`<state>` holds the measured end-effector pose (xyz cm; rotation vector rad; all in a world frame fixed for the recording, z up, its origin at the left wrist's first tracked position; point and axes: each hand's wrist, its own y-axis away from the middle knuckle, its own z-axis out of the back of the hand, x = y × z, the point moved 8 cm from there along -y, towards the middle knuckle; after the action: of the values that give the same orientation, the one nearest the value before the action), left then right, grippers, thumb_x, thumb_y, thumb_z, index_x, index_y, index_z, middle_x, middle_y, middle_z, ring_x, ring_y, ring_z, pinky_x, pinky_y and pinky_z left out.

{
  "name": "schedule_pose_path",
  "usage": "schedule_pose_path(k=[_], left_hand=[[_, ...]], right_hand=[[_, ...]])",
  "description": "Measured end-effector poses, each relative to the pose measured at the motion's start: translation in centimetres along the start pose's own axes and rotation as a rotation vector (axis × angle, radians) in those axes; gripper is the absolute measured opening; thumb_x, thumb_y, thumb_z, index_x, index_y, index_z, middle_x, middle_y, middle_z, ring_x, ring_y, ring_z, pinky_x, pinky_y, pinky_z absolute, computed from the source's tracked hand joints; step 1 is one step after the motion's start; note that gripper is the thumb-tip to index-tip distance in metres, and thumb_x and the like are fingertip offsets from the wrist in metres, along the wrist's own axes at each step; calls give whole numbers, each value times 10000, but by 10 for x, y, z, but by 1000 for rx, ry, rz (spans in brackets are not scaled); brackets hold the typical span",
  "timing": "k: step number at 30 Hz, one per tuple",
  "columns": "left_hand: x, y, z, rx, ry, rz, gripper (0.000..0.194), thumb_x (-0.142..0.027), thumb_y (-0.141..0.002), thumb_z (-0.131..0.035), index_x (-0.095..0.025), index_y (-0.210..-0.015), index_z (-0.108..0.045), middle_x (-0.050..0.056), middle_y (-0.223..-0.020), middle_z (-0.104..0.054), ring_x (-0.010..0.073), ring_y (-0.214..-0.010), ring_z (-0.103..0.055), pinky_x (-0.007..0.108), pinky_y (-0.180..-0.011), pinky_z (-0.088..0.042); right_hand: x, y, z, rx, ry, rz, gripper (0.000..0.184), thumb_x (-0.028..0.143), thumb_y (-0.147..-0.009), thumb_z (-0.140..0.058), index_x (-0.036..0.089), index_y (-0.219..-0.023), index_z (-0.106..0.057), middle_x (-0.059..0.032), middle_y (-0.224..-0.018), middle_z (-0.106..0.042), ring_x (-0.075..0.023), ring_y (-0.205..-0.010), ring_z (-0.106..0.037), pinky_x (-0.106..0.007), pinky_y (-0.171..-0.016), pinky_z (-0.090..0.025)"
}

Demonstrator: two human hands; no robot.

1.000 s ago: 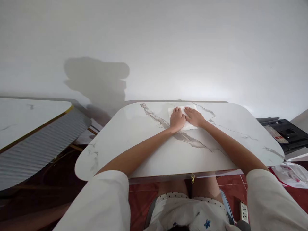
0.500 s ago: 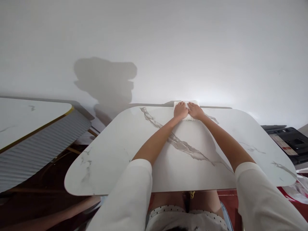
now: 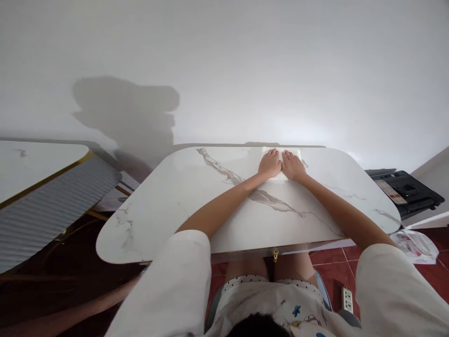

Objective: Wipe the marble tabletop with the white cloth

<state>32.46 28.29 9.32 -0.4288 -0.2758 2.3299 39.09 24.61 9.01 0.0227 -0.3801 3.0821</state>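
Observation:
Both hands lie side by side near the far edge of a white, grey-veined marble-look tabletop [image 3: 168, 201]. Beneath them is a folded white cloth [image 3: 281, 176], flat on the surface, its upper edge roughly level with the table's far edge. My left hand [image 3: 270, 164] presses on the cloth's left half, fingers stretched forward. On the right half rests my right hand [image 3: 293, 166], palm down with its fingers also extended. The thumbs nearly meet in the middle. Both arms reach out straight.
A pale wall [image 3: 245, 70] stands right behind the table. To the left is another marble-look table [image 3: 31, 168] with a ribbed grey side. A black case [image 3: 410, 187], a clear plastic bag [image 3: 417, 245] and a power strip [image 3: 347, 299] are at right. Someone's bare limb [image 3: 87, 309] shows lower left.
The cloth and both hands have slid slightly right and back from the far edge, which the cloth overhung before. My view has shifted, bringing the power strip and more floor into sight.

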Motion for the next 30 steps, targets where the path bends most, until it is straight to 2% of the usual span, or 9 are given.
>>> schedule_pose_path(k=[7,13,18,20,23,27,30], left_hand=[[-20,77,17,-19,-21,-37,496,-183,-897,-312,3,-1350,-389,205,-1454,-377,263,-1376,-309,391,-1136,-259],[-35,147,37,-16,15,-38,509,-221,-889,-336,-57,-1369,-373,171,-1463,-378,268,-1382,-300,425,-1134,-272],[-59,189,44,31,29,31,548,-253,-891,-305,-59,-1402,-345,164,-1497,-321,253,-1404,-255,398,-1155,-236],[-72,194,42,34,33,61,563,-263,-888,-303,-71,-1417,-329,159,-1503,-312,252,-1408,-247,398,-1159,-228],[-91,189,32,35,45,88,585,-276,-883,-311,-98,-1440,-285,147,-1509,-303,265,-1417,-221,437,-1152,-236],[-110,163,18,62,41,75,606,-278,-885,-314,-24,-1432,-261,200,-1511,-268,305,-1426,-170,461,-1153,-212],[-109,133,11,102,22,72,609,-269,-892,-317,41,-1412,-257,243,-1504,-250,333,-1422,-162,467,-1158,-180]], right_hand=[[43,73,21,-28,7,27,556,236,-924,-257,-18,-1408,-363,-184,-1479,-349,-278,-1369,-313,-401,-1109,-257],[79,134,37,-54,-19,85,552,246,-922,-286,-26,-1393,-383,-200,-1469,-359,-288,-1361,-328,-410,-1111,-257],[84,177,45,-81,-81,96,571,294,-917,-269,83,-1441,-349,-132,-1480,-360,-264,-1376,-308,-455,-1112,-273],[75,188,46,-73,-99,99,579,317,-916,-258,137,-1463,-318,-97,-1486,-355,-248,-1383,-294,-458,-1115,-282],[53,195,46,-31,-112,116,584,339,-917,-259,162,-1471,-305,-74,-1498,-337,-240,-1390,-277,-449,-1115,-293],[20,182,43,29,-120,198,583,357,-929,-252,119,-1456,-330,-101,-1507,-316,-247,-1392,-271,-440,-1117,-282],[1,157,39,45,-121,252,587,360,-936,-248,81,-1445,-338,-127,-1508,-306,-254,-1392,-269,-434,-1121,-263]])
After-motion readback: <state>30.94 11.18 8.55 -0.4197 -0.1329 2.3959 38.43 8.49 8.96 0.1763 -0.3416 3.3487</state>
